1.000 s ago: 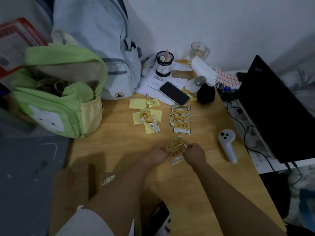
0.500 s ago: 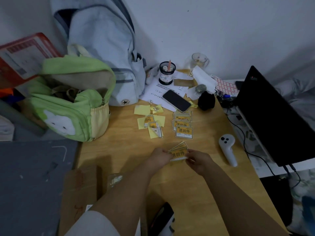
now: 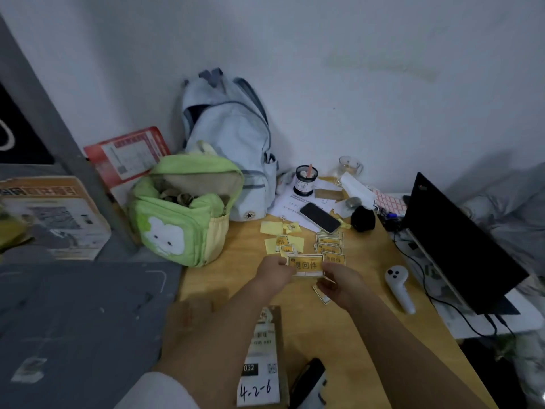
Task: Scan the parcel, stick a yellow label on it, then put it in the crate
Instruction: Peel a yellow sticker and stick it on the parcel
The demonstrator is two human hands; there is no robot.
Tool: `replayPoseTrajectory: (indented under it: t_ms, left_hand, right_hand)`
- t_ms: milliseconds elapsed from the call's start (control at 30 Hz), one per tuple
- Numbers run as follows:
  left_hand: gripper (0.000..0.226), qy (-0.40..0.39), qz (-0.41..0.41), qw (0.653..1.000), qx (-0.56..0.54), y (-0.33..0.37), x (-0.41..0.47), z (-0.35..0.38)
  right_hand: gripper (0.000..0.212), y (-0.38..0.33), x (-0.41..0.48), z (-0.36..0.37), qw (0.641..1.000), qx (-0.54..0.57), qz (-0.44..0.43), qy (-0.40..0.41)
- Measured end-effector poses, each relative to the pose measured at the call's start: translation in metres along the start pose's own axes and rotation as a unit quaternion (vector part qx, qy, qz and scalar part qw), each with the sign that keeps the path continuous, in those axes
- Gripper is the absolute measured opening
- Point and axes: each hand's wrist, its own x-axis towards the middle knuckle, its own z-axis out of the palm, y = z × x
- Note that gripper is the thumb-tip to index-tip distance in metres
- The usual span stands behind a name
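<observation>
I hold a yellow label [image 3: 305, 264] with black characters above the wooden desk [image 3: 368, 343]; my left hand [image 3: 275, 272] pinches its left edge and my right hand [image 3: 339, 283] its right edge, fingers on the backing strip. A second label [image 3: 321, 295] lies on the desk under my right hand. The cardboard parcel [image 3: 259, 358], with a white shipping label marked "4-2-6", lies at the near desk edge below my left forearm. A dark scanner [image 3: 308, 382] rests beside the parcel, partly cut off by the frame.
More yellow labels [image 3: 329, 246] and peeled backings [image 3: 280, 236] lie in the desk's middle. A green bag [image 3: 180, 216] and a pale blue backpack [image 3: 230, 149] stand at the left back. A phone [image 3: 320, 217], a white controller [image 3: 399, 287] and a black laptop [image 3: 454, 246] sit to the right.
Both hands lifted the label off the desk and turned it flat toward me. One label stayed on the desk. The view tilted up and the parcel came into sight.
</observation>
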Motion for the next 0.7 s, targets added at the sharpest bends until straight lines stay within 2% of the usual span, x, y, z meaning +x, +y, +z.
replayPoseTrajectory:
  t_ms: [67, 233, 400, 633, 700]
  left_hand:
    - [0.018, 0.018, 0.019, 0.999, -0.02, 0.005, -0.015, -0.018]
    - [0.029, 0.044, 0.024, 0.991, -0.121, 0.018, -0.044, -0.057]
    - [0.018, 0.02, 0.039, 0.99, -0.136, 0.022, -0.071, -0.079]
    - [0.019, 0.019, 0.106, 0.969, -0.22, 0.052, -0.101, -0.106]
    - [0.017, 0.013, 0.127, 0.968, -0.214, 0.061, -0.11, -0.111]
  right_hand:
    - [0.009, -0.002, -0.016, 0.01, 1.0, -0.007, -0.012, -0.006]
    - [0.007, -0.007, -0.051, 0.032, 0.997, -0.009, -0.044, -0.058]
    - [0.007, -0.01, -0.083, 0.053, 0.99, 0.001, -0.077, -0.114]
    - [0.008, -0.032, -0.122, 0.07, 0.981, -0.014, -0.166, -0.097]
    - [0.006, -0.039, -0.133, 0.074, 0.977, -0.016, -0.192, -0.086]
